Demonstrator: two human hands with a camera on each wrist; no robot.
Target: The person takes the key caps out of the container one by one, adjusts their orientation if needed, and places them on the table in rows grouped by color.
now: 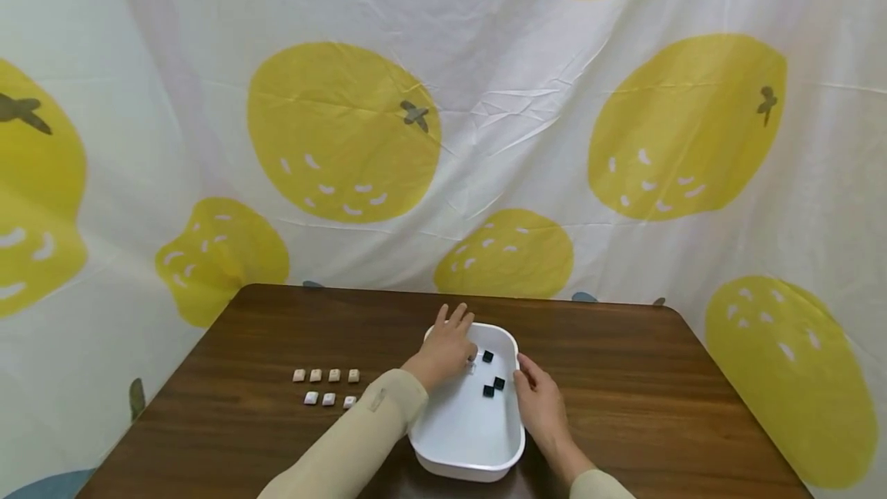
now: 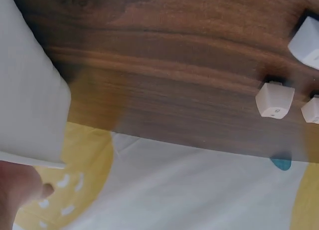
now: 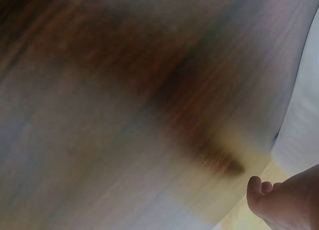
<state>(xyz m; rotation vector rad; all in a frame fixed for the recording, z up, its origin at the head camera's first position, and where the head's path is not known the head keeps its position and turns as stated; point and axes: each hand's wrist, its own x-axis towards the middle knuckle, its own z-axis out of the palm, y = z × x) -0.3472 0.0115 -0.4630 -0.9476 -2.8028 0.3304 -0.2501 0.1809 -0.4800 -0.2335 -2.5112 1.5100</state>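
A deep white plastic basin (image 1: 460, 437) stands on the table, with three black keycaps (image 1: 499, 383) on its floor. My left hand (image 1: 446, 349) reaches over the basin's far left side, some fingers spread, one bent down inside. A white keycap (image 1: 471, 368) lies right at that bent fingertip; whether it is pinched I cannot tell. My right hand (image 1: 542, 403) holds the basin's right rim between thumb and fingers. To the left, pale keycaps (image 1: 335, 375) form a back row, and white keycaps (image 1: 329, 400) a front row partly hidden by the left sleeve.
The dark wooden table (image 1: 644, 399) extends to both sides of the basin. A white cloth (image 1: 499, 83) printed with yellow lemons hangs behind its back edge. In the left wrist view, a few keycaps (image 2: 275, 100) show on the wood beside the basin wall (image 2: 30, 95).
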